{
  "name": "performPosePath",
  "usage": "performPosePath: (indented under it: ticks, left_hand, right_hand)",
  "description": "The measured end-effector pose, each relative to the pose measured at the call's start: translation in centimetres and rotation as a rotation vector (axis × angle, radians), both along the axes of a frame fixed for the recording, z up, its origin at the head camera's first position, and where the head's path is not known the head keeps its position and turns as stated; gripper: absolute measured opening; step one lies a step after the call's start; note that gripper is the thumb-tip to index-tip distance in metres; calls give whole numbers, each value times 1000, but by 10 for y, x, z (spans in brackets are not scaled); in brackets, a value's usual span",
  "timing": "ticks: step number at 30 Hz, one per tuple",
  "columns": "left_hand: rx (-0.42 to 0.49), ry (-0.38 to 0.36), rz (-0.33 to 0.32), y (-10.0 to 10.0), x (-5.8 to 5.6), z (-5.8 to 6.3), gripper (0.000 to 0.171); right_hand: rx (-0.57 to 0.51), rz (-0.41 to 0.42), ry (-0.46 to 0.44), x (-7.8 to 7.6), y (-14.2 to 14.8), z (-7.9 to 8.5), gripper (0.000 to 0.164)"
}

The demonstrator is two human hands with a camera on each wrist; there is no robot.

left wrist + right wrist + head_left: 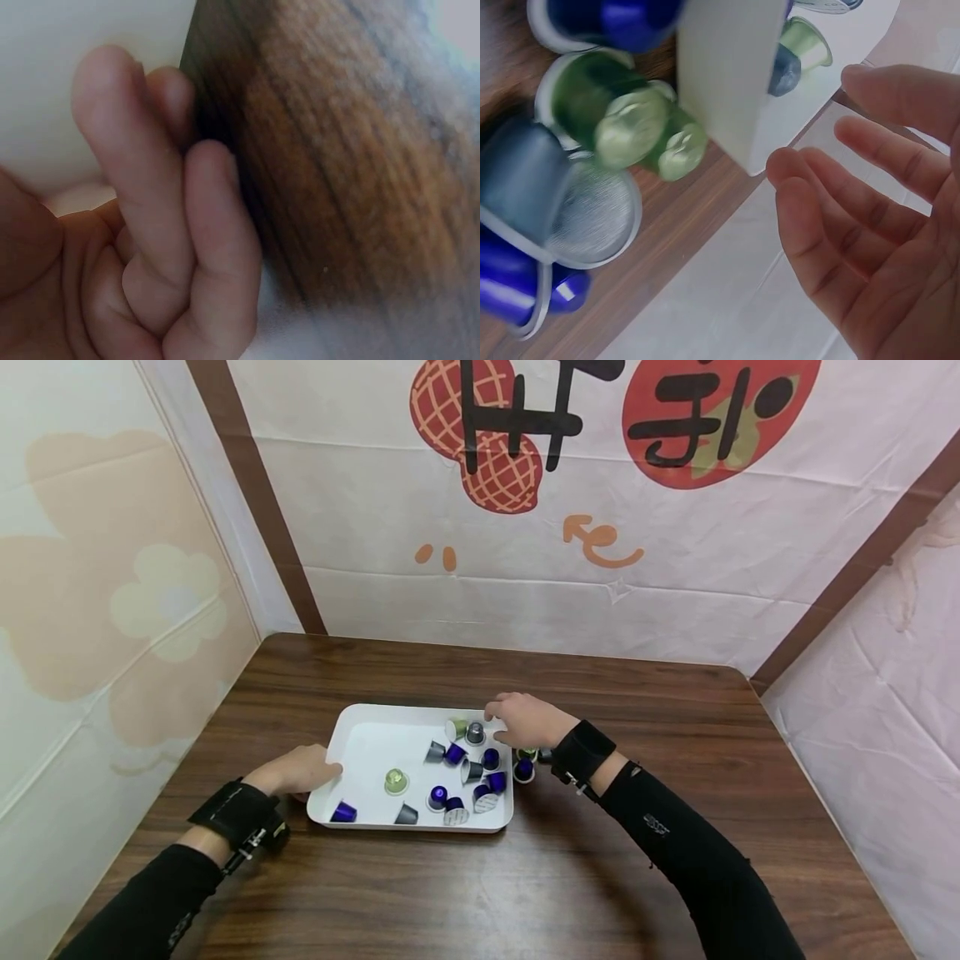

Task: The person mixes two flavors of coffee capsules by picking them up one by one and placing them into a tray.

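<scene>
A white tray [360, 739] lies on the table with several coffee capsules in it, mostly in its right half. My left hand [300, 770] grips the tray's left rim, thumb on top; in the left wrist view its fingers [150, 172] are bent against the white edge. Over the back right corner hovers my right hand [534, 721], its fingers loosely bent with nothing between them. A green capsule [396, 782] stands near the tray's middle, a blue capsule [343, 812] lies at the front left. The silver-grey capsule [475, 732] is nearest the right hand.
Right of the tray, several capsules sit on the wooden table [637, 827], among them a blue capsule [524, 769] and, in the right wrist view, a green capsule [600, 109] and a grey capsule [525, 180]. A printed cloth [525, 602] hangs behind the table.
</scene>
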State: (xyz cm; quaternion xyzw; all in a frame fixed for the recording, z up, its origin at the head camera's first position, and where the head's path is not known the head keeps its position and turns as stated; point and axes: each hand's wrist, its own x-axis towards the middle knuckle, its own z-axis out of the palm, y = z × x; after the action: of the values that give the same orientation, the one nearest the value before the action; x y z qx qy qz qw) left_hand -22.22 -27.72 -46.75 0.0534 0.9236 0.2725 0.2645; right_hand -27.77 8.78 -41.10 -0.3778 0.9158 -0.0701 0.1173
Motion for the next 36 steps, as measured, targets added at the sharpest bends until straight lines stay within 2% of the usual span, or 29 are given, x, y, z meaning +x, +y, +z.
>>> performPosePath:
  ticks: [5,12,17,24,28,36]
  left_hand:
    - [19,7,-5,-2,0,-1,30]
    - [50,1,-4,-5,-2,-3,30]
    - [93,-35,13,-7,-4,-4,28]
    - [150,-111,-2,-11,-6,0,29]
    - [163,-128,-1,-11,-6,0,28]
    - [119,-76,6,-9,-5,-2,29]
  right_hand:
    - [-11,-9,26,9,16,-4,25]
    - [-64,32,105,24,41,-17,16]
    - [-67,60,130,36,50,-26,11]
    - [-22,78,175,44,52,-34,16]
    - [-25,81,160,45,50,-36,18]
    - [-9,99,108,47,49,-39,19]
